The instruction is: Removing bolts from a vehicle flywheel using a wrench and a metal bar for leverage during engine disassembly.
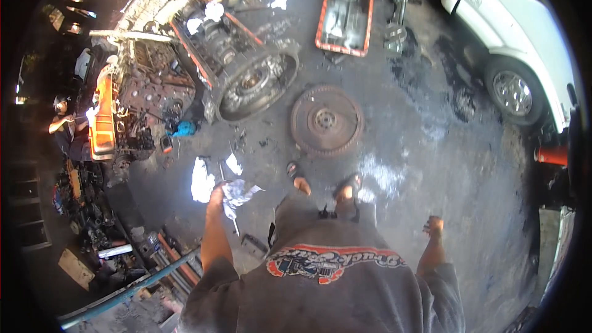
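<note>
My left hand (217, 195) is closed around a crumpled white rag (239, 193), held low on the left side. A thin metal rod (235, 227) shows below the rag; whether my fingers hold it too, I cannot make out. Another white cloth or paper (201, 180) lies just beyond that hand. My right hand (434, 226) hangs out to the right with its fingers curled and nothing visible in them. On the floor ahead of my feet lies a round, toothed flywheel (327, 121), rusty brown and flat.
A large engine block with a round housing (258, 83) stands ahead left. Beyond the flywheel is a red-rimmed oil pan (345, 9). A white truck (524, 18) is at right. Another person (61, 124) is at far left near an orange cover (103, 117). Metal pipes (176, 259) lie lower left.
</note>
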Demonstrator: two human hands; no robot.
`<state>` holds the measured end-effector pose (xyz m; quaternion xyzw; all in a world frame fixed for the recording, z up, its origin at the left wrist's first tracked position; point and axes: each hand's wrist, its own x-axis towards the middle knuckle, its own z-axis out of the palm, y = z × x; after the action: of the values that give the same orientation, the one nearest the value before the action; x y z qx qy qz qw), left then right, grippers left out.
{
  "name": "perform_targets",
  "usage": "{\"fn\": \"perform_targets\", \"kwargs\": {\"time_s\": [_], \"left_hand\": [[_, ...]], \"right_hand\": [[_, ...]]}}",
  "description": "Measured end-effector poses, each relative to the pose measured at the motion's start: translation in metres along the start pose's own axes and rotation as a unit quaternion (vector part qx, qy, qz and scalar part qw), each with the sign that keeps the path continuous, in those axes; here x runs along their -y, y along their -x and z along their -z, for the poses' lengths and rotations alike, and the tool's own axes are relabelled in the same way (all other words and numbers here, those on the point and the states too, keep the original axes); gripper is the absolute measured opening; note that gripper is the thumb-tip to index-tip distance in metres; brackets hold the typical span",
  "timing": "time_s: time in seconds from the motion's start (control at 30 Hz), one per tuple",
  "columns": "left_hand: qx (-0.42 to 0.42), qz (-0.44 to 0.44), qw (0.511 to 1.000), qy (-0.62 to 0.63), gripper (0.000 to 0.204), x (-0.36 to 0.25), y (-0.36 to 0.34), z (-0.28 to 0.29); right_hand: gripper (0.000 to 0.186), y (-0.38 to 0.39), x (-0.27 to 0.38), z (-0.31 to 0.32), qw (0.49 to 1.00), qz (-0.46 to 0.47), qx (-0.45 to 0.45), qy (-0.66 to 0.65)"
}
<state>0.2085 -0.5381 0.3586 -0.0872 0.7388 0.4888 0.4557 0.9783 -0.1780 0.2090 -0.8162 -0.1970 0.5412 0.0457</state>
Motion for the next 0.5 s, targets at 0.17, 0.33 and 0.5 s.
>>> {"fn": "perform_targets", "kwargs": {"time_s": [0.17, 0.33, 0.5], "left_hand": [[-0.035, 0.115, 0.992, 0.025, 0.034, 0.044, 0.089, 0.052], [-0.100, 0.123, 0.987, -0.014, 0.032, 0.093, 0.113, 0.075], [-0.162, 0.134, 0.967, -0.141, 0.030, 0.162, 0.147, 0.116]], "right_hand": [[0.040, 0.052, 0.035, -0.024, 0.987, 0.135, 0.053, 0.065], [0.039, 0.076, 0.053, -0.062, 0.973, 0.136, 0.110, 0.149], [0.039, 0.074, 0.089, -0.084, 0.942, 0.172, 0.158, 0.241]]}}
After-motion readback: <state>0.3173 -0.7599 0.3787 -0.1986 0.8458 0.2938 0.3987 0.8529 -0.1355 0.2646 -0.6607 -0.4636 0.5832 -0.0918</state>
